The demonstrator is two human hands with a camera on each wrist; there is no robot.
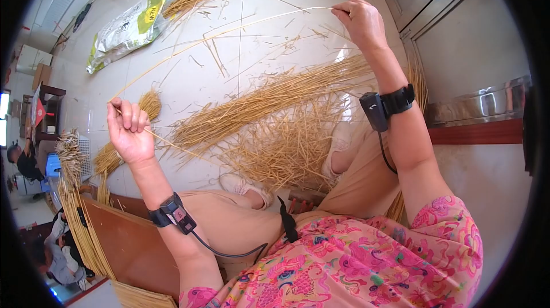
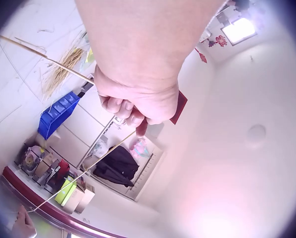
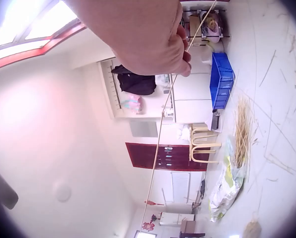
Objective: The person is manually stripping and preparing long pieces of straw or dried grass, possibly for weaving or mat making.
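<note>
One long, thin straw stalk point(image 1: 258, 21) stretches in a shallow arc between both raised hands. The left hand point(image 1: 133, 133) pinches it near thumb and fingertips, and a tail of the stalk slants from that palm down toward the floor straw. At the upper right, the right hand point(image 1: 362, 21) pinches the stalk between thumb and fingers. The left wrist view shows the stalk point(image 2: 68, 69) passing on both sides of the fingers. In the right wrist view it crosses at the fingertips of the hand point(image 3: 170, 49).
A long bundle of straw point(image 1: 258, 99) lies across the tiled floor, beside a heap of short cut straw point(image 1: 281, 144) between the feet. Farther off lies a plastic bag point(image 1: 134, 27) with straw sticking out. More stalks lean by a brown board point(image 1: 126, 236); a metal-fronted cabinet point(image 1: 470, 61) stands right.
</note>
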